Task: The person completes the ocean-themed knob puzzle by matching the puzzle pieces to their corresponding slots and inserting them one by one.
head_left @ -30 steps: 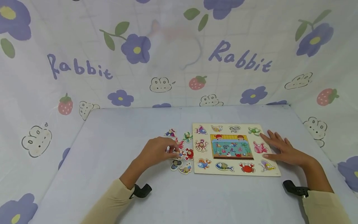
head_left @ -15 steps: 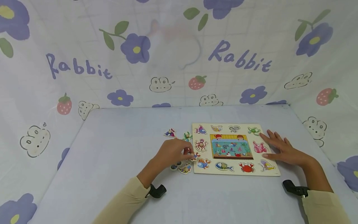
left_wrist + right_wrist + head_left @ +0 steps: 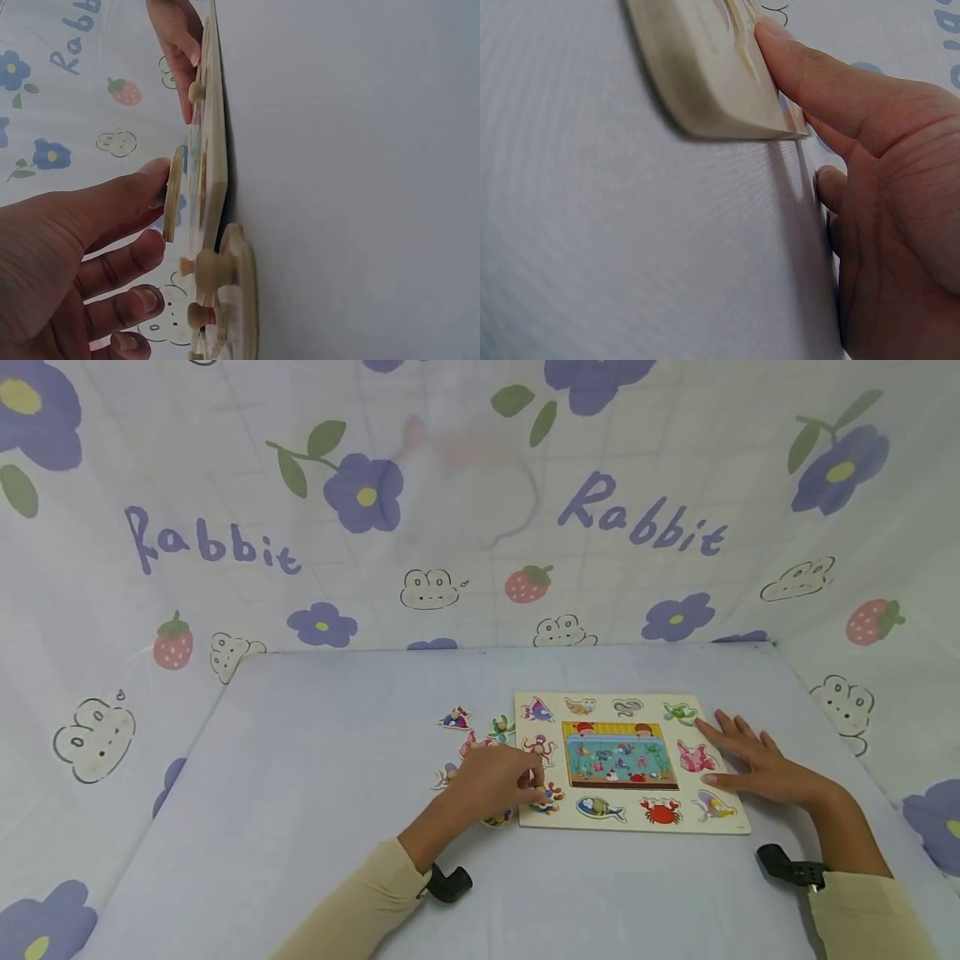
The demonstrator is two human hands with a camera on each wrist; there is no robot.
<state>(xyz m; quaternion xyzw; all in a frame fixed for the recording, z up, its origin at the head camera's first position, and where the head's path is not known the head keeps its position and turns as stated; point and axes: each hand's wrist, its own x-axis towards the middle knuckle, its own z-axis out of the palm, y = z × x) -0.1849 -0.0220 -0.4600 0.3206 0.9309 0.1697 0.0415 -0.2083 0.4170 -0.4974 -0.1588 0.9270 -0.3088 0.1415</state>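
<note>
Board (image 3: 570,823): cream ground. Central picture (image 3: 618,756) on it: yellow strip above, blue-green body, brown base. Crab (image 3: 661,812) red; turtle (image 3: 679,713) green; fish on the lower edge (image 3: 600,808) blue and green. Loose fish (image 3: 454,719): purple and red. Knobs (image 3: 216,271): pale tan. Sleeves (image 3: 360,893) beige, wrist cameras (image 3: 452,885) black. Worktop (image 3: 300,810): pale bluish white. Backdrop (image 3: 225,477): white, printed with purple, yellow-centred flowers (image 3: 363,493), green leaves (image 3: 327,437), red strawberries (image 3: 527,585) with green tops, black-outlined rabbit faces (image 3: 429,590), purple "Rabbit" lettering (image 3: 641,517).

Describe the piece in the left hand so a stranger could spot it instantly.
Find the cream puzzle board on the pale table. At its near left corner, the left hand pinches a thin wooden piece. Unlike the loose pieces lying beside the board, this one is held up off the table.
</note>
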